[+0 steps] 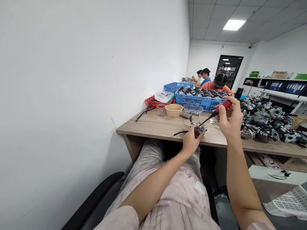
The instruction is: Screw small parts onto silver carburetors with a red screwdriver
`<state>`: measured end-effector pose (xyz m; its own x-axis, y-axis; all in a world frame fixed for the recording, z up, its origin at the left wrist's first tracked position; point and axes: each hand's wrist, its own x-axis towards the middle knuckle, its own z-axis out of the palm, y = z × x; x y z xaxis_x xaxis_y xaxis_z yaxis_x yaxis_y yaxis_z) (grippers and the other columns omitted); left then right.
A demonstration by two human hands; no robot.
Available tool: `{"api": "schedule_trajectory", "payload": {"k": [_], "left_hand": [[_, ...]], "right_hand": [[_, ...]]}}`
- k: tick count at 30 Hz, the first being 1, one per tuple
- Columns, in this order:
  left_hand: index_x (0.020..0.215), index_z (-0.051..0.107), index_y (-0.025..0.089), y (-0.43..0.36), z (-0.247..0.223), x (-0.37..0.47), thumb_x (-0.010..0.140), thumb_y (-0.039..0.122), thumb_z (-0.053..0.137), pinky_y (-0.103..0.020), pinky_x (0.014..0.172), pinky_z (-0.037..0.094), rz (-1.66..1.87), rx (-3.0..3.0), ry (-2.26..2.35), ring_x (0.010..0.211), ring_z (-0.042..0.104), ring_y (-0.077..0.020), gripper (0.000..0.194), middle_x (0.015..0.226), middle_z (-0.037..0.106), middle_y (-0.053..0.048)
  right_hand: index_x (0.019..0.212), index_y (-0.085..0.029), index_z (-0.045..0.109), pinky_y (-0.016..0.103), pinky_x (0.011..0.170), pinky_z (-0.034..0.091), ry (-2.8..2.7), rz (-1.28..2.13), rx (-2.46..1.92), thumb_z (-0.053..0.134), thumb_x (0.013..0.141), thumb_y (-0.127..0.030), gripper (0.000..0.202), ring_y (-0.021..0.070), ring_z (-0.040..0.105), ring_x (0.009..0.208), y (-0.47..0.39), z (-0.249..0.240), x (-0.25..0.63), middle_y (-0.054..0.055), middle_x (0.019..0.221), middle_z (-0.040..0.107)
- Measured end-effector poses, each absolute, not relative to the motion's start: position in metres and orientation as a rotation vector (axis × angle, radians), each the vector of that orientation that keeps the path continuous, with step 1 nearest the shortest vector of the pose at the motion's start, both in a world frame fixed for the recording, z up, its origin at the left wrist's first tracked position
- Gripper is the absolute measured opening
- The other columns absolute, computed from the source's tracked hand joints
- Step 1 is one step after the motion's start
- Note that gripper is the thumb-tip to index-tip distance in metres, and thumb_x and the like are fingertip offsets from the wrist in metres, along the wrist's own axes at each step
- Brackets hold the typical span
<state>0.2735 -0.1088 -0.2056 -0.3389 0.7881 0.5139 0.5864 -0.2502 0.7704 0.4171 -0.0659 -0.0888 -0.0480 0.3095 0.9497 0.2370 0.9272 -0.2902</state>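
Note:
My left hand (191, 140) grips a small metal carburetor (200, 129) at the front edge of the wooden table (155, 124). A black hose (180, 133) sticks out from it to the left. My right hand (231, 119) is raised to the right, closed round the red and black handle of a screwdriver (224, 107). Its thin shaft slants down to the left, and the tip meets the top of the carburetor, close to my left fingers. Small brass-coloured pieces (211, 121) lie on the table behind the carburetor.
A tan bowl (174, 111), a clear cup (161, 111) and a clear tray (193, 110) stand behind. Further back are a red basket (153, 103) and a blue crate (203, 103) of carburetors. More carburetors (266, 119) are heaped at right. Other people sit beyond.

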Motion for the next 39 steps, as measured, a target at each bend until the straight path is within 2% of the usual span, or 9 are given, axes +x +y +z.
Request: {"api": "schedule_trajectory", "payload": {"k": [7, 17, 19, 24, 29, 31, 34, 36, 39], "left_hand": [[0.124, 0.065, 0.023, -0.109, -0.205, 0.274, 0.096, 0.03, 0.081, -0.032, 0.08, 0.054, 1.629, 1.689, 1.802, 0.079, 0.076, -0.0223, 0.033, 0.095, 0.081, 0.0], [0.124, 0.064, 0.023, -0.11, -0.205, 0.274, 0.096, 0.032, 0.081, -0.031, 0.081, 0.054, 1.618, 1.686, 1.802, 0.082, 0.076, -0.0222, 0.034, 0.097, 0.081, 0.0], [0.125, 0.064, 0.023, -0.109, -0.205, 0.274, 0.097, 0.032, 0.08, -0.03, 0.08, 0.054, 1.614, 1.683, 1.802, 0.08, 0.076, -0.0214, 0.034, 0.095, 0.08, 0.001], [0.125, 0.064, 0.022, -0.109, -0.204, 0.275, 0.096, 0.029, 0.08, -0.029, 0.078, 0.053, 1.604, 1.673, 1.822, 0.079, 0.075, -0.0208, 0.034, 0.092, 0.079, 0.002], [0.126, 0.065, 0.021, -0.11, -0.203, 0.277, 0.095, 0.029, 0.08, -0.031, 0.081, 0.055, 1.604, 1.665, 1.828, 0.08, 0.076, -0.0214, 0.036, 0.095, 0.08, 0.0], [0.127, 0.064, 0.021, -0.111, -0.204, 0.278, 0.095, 0.027, 0.079, -0.031, 0.081, 0.055, 1.609, 1.666, 1.825, 0.078, 0.076, -0.0209, 0.036, 0.097, 0.08, 0.0], [0.127, 0.064, 0.021, -0.113, -0.205, 0.278, 0.094, 0.024, 0.078, -0.031, 0.081, 0.057, 1.619, 1.681, 1.816, 0.076, 0.076, -0.0206, 0.036, 0.097, 0.081, 0.0], [0.127, 0.064, 0.021, -0.115, -0.204, 0.278, 0.092, 0.022, 0.077, -0.032, 0.082, 0.058, 1.634, 1.701, 1.813, 0.078, 0.077, -0.0219, 0.037, 0.097, 0.082, 0.0], [0.126, 0.064, 0.019, -0.117, -0.204, 0.278, 0.092, 0.019, 0.075, -0.034, 0.079, 0.059, 1.648, 1.73, 1.813, 0.078, 0.078, -0.0244, 0.036, 0.095, 0.083, -0.003]], "right_hand": [[0.136, -0.024, 0.057, 0.04, 0.074, 0.065, -1.641, 0.083, -0.438, 0.057, 0.108, -0.043, 0.034, 0.0268, 0.078, 0.084, -0.061, -0.092, 0.417, 0.009, 0.097, 0.073], [0.139, -0.024, 0.059, 0.038, 0.076, 0.066, -1.683, 0.015, -0.443, 0.057, 0.109, -0.039, 0.034, 0.0262, 0.079, 0.088, -0.06, -0.093, 0.418, 0.008, 0.1, 0.073], [0.141, -0.024, 0.06, 0.04, 0.079, 0.066, -1.724, -0.008, -0.418, 0.058, 0.108, -0.038, 0.036, 0.026, 0.079, 0.088, -0.066, -0.091, 0.42, 0.009, 0.104, 0.075], [0.151, -0.025, 0.057, 0.041, 0.089, 0.065, -1.832, -0.079, -0.354, 0.05, 0.11, -0.033, 0.043, 0.0251, 0.079, 0.1, -0.082, -0.083, 0.421, 0.011, 0.128, 0.076], [0.138, -0.025, 0.065, 0.036, 0.075, 0.063, -1.748, -0.212, -0.424, 0.069, 0.102, -0.033, 0.038, 0.0212, 0.074, 0.075, -0.085, -0.083, 0.413, 0.007, 0.101, 0.075], [0.138, -0.024, 0.065, 0.037, 0.079, 0.063, -1.771, -0.229, -0.41, 0.065, 0.104, -0.032, 0.035, 0.0229, 0.074, 0.084, -0.085, -0.084, 0.41, 0.008, 0.104, 0.075], [0.149, -0.025, 0.055, 0.035, 0.087, 0.063, -1.838, -0.217, -0.349, 0.051, 0.109, -0.026, 0.04, 0.0225, 0.076, 0.098, -0.086, -0.086, 0.407, 0.01, 0.118, 0.075], [0.149, -0.025, 0.055, 0.032, 0.08, 0.063, -1.824, -0.224, -0.339, 0.053, 0.109, -0.025, 0.04, 0.0201, 0.076, 0.088, -0.087, -0.087, 0.406, 0.008, 0.113, 0.075], [0.139, -0.025, 0.063, 0.03, 0.067, 0.059, -1.754, -0.247, -0.356, 0.061, 0.107, -0.029, 0.033, 0.0194, 0.072, 0.073, -0.088, -0.088, 0.407, 0.006, 0.099, 0.073]]}}
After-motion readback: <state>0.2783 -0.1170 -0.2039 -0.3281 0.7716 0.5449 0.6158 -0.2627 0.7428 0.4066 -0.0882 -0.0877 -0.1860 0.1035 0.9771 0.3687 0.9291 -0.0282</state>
